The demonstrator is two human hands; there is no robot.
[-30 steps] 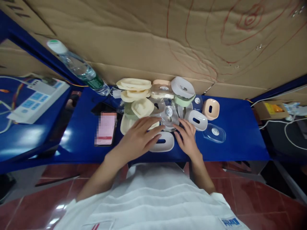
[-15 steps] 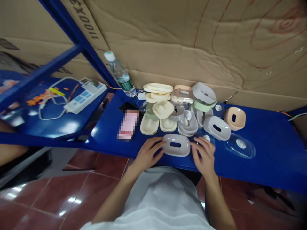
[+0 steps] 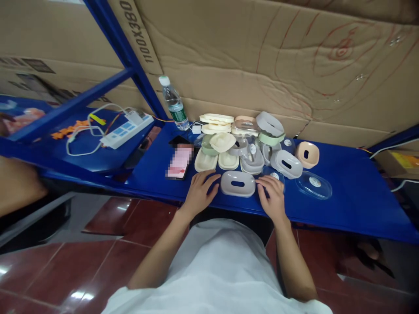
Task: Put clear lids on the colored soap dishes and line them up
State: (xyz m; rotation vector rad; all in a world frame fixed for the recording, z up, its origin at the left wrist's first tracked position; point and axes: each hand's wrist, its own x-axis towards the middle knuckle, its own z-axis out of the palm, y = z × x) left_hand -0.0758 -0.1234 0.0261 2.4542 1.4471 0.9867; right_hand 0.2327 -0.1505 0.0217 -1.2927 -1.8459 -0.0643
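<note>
A pale grey oval plastic box piece with a dark slot [image 3: 229, 185] lies on the blue table near its front edge. My left hand [image 3: 201, 189] rests just left of it, fingers spread and apart from its side. To its right, my right hand [image 3: 272, 195] has its fingers spread, with the thumb side close to the piece's edge; whether it touches I cannot tell. Behind my right hand lies a clear lid [image 3: 275, 175], partly covered by the fingers. Another grey slotted piece [image 3: 294, 168] and a clear oval lid [image 3: 312, 192] sit farther right.
Cream trays [image 3: 204, 162], a green piece [image 3: 273, 138] and a peach slotted piece [image 3: 312, 158] belong to a heap at the back. A phone [image 3: 180, 161] and a water bottle [image 3: 176, 107] stand left. A power strip [image 3: 126, 133] lies on the neighbouring table.
The view has shifted, so everything sits a little differently in the picture. My left fingers, earlier overlapping the grey piece's left end, now show a gap to it.
</note>
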